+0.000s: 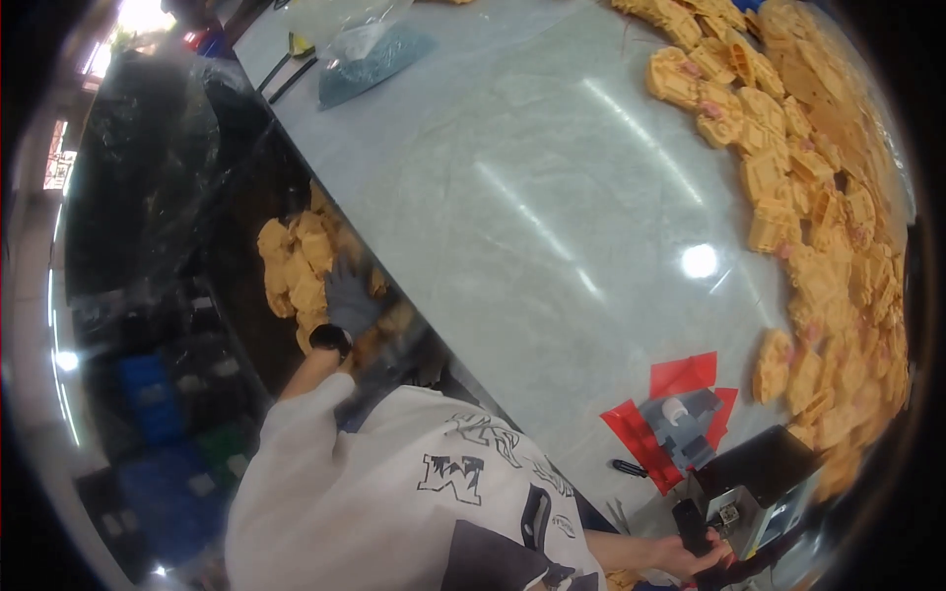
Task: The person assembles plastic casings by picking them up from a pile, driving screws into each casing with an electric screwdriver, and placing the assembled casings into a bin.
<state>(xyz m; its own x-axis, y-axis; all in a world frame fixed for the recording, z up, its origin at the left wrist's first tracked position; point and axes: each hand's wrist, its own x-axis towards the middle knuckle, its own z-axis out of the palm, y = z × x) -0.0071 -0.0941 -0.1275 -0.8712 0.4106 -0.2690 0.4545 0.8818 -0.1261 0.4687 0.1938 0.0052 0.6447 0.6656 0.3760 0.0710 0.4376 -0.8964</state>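
The left hand (347, 300), in a grey glove, reaches down beside the counter (512, 227) into a heap of yellow plastic parts (296, 261) that lies below the counter's left edge. The hand rests flat on the heap with fingers spread wide; whether any part is gripped beneath the palm cannot be told. The right hand (695, 554) is bare, low at the lower edge of the view, and closed around a small black tool (688, 525) next to a dark machine block (759, 473).

Procedure, as a judgement: close the gloved fingers around a few parts at once, lift straight up past the counter edge, and keep the sleeve away from the heap so that nothing spills. Keep the right hand steady on the tool meanwhile.

Count:
- Heaps of yellow parts: two, one below the counter and one large pile (808, 197) along the right side of the counter. The single parts are too many to count.
- Red sheets (680, 379) under a grey piece (680, 419): one cluster.
- Clear bags with blue contents (370, 49): one.
- Hands: two.
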